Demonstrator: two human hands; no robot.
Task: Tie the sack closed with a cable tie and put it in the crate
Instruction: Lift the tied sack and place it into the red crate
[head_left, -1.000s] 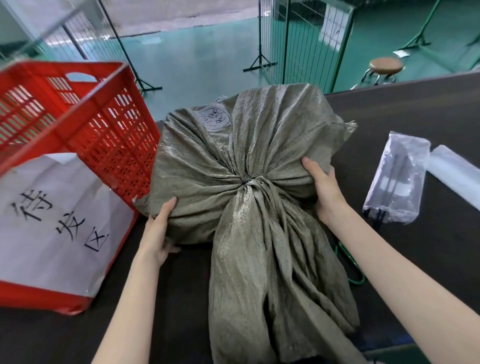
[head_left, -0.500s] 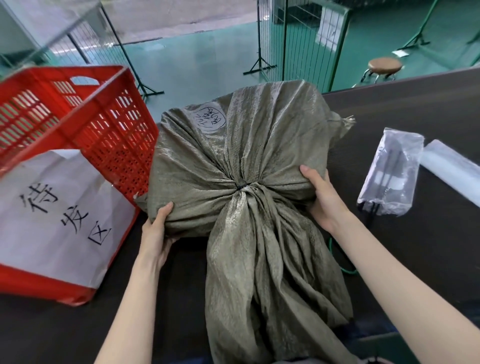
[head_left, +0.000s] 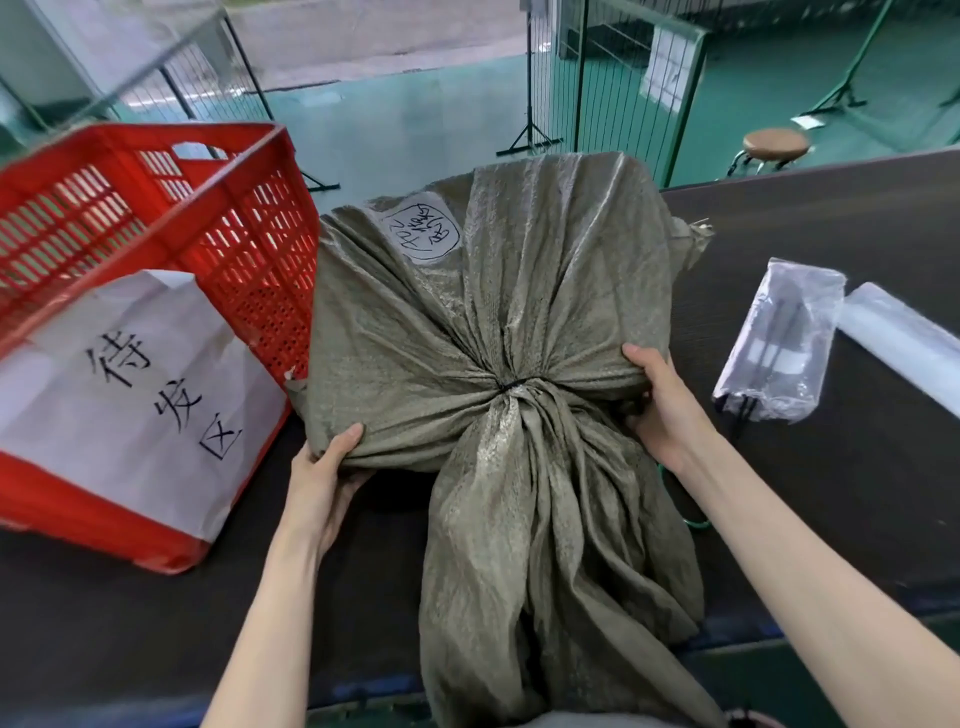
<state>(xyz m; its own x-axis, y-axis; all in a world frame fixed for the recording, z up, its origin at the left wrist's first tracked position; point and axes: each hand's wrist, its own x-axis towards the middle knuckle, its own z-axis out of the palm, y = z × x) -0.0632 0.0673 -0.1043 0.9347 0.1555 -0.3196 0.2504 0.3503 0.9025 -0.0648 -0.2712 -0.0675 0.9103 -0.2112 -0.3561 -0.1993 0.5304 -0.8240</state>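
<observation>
A full grey-green woven sack (head_left: 483, 312) fills the middle of the view, its gathered neck cinched by a thin black cable tie (head_left: 511, 383). The loose neck cloth hangs down toward me over the table's near edge. My left hand (head_left: 324, 467) grips the sack's lower left side from underneath. On the sack's right side my right hand (head_left: 662, 402) holds it with the thumb on top. The sack's near underside stands off the dark table. A red slatted plastic crate (head_left: 171, 249) stands to the left, touching the sack.
A white paper sign (head_left: 135, 395) with black characters covers the crate's front. To the right on the dark table (head_left: 857, 493) lie a clear bag of black cable ties (head_left: 779, 343) and a white plastic roll (head_left: 904, 338). A green ring (head_left: 693, 524) peeks out beneath the sack. Wire fences and a stool stand beyond.
Both hands keep the same grip while the sack tips up slightly off the table. The view has shifted a little, showing more of the crate.
</observation>
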